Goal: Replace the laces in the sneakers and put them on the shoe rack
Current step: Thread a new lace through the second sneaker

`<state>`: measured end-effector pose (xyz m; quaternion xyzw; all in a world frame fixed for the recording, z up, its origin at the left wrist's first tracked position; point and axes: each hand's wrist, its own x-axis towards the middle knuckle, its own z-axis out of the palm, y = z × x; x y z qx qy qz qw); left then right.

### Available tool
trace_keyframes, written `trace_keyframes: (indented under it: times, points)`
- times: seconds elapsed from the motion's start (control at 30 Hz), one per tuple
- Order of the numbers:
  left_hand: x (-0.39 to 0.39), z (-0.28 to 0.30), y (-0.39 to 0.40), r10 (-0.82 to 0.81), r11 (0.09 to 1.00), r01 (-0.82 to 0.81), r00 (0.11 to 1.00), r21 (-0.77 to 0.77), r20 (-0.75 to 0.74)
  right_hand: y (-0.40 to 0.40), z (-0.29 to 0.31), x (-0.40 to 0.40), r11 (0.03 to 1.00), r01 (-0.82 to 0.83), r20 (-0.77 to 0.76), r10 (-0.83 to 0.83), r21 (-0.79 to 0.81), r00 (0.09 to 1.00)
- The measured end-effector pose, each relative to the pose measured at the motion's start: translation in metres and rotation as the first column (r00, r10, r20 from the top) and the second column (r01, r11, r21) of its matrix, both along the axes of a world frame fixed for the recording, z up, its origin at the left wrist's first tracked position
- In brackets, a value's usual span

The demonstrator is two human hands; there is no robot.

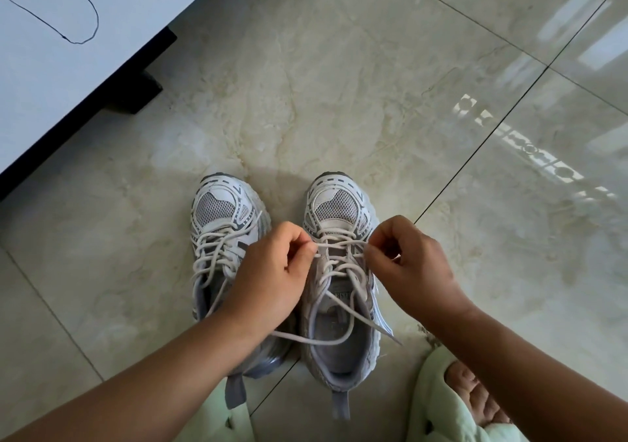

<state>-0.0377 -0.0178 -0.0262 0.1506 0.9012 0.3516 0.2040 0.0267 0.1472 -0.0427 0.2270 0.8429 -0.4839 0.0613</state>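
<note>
Sneakers in white and grey stand side by side, toes pointing toward the top of the frame, on a glossy marble-patterned tile floor [339,85] at lower centre. Both hands work over the right-hand sneaker [341,271] — the left hand [272,271] pinches one stretch of its white lace [334,245] between thumb and fingertips, and the right hand [411,265] pinches the other end of the same stretch, so the lace runs taut and level between them across the upper eyelets. Loose lace ends trail down over the shoe's open mouth and out past its sides near the bottom of the frame. The left-hand sneaker [221,237] sits just beside it, its own pale lace threaded and loosely looped, partly hidden by the left wrist. At lower right, a foot in a pale green slipper [438,404] rests on the tile, and more pale green shows at the bottom centre edge. In the upper left of the frame lies a white surface [51,85] with a dark edge, a thin black cord [89,0] curling across it.
</note>
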Motion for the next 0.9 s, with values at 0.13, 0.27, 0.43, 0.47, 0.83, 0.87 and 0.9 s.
trace_keyframes:
  times: [0.13,0.27,0.43,0.47,0.83,0.87,0.9]
  points:
    - [-0.004,0.002,-0.003,-0.124,0.992,0.126,0.988,0.013,-0.088,0.003,0.011,-0.003,0.992,-0.101,-0.017,0.1,-0.074,0.995]
    - [-0.008,0.011,0.009,-0.246,0.961,0.247,0.969,-0.124,0.02,0.0,0.015,-0.008,0.989,-0.124,0.053,0.129,-0.082,0.99]
    - [-0.002,0.017,0.015,-0.098,0.982,0.105,0.994,-0.156,0.053,-0.001,0.018,-0.014,0.987,-0.16,0.171,0.164,-0.036,0.972]
    - [0.0,0.017,0.014,-0.032,0.986,0.045,0.996,-0.161,0.081,-0.002,0.019,-0.016,0.985,-0.169,0.191,0.169,-0.019,0.967]
    - [-0.001,0.013,0.017,0.075,0.979,-0.016,0.954,-0.204,0.289,-0.008,0.025,-0.022,0.983,-0.163,0.341,0.181,-0.08,0.922]
    - [-0.002,0.012,0.017,0.033,0.982,0.023,0.958,-0.189,0.287,-0.009,0.026,-0.023,0.982,-0.177,0.342,0.188,-0.063,0.92]
    - [-0.003,0.01,0.016,-0.009,0.986,0.055,0.96,-0.158,0.28,-0.008,0.026,-0.023,0.98,-0.195,0.345,0.199,-0.045,0.917]
